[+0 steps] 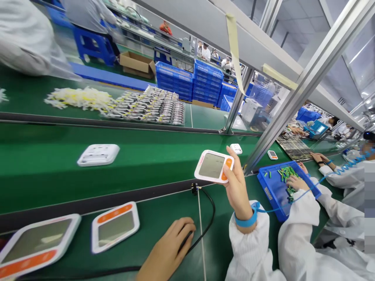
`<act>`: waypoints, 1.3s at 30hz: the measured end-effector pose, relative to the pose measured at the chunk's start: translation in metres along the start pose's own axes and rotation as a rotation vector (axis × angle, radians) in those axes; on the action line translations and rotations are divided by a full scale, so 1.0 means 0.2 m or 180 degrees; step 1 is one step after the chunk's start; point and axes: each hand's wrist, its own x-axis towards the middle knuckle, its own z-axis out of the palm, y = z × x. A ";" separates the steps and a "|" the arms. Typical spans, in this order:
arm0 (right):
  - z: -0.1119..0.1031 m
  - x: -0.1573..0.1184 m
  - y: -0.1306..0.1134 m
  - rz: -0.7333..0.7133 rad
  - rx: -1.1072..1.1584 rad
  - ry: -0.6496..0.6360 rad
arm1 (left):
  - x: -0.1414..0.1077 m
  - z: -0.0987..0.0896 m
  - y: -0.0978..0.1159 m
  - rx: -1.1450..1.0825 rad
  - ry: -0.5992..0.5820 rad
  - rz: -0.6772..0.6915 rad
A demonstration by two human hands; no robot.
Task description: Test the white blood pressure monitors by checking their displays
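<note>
Over there, far bench: heap of pale and yellow bits [79,96], packed rows of small silvery parts [149,105] just beside it. Behind: stacked blue crates [207,84], open cardboard box [134,70], blue stool [93,39] under a seated person in grey [84,13]. Metal post [281,121] slants up; yellow tape [235,50] dangles from the overhead beam [199,23].

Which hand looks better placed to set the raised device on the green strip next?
Probably the right hand: it holds the device raised, with the green strip beyond it. The left hand is lower, at the black cable, so it seems busier.
</note>
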 end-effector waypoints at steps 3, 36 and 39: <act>0.02 -0.04 -0.04 -0.0202 -0.0188 -0.0060 | 0.00 0.00 0.01 -0.0007 -0.0021 -0.0019; 0.01 -0.03 -0.05 -0.0100 -0.0228 -0.0002 | 0.01 -0.02 0.03 0.0045 -0.0054 -0.0047; 0.01 -0.03 -0.06 -0.0080 -0.0154 -0.0067 | 0.01 -0.02 0.03 0.0004 -0.0063 -0.0072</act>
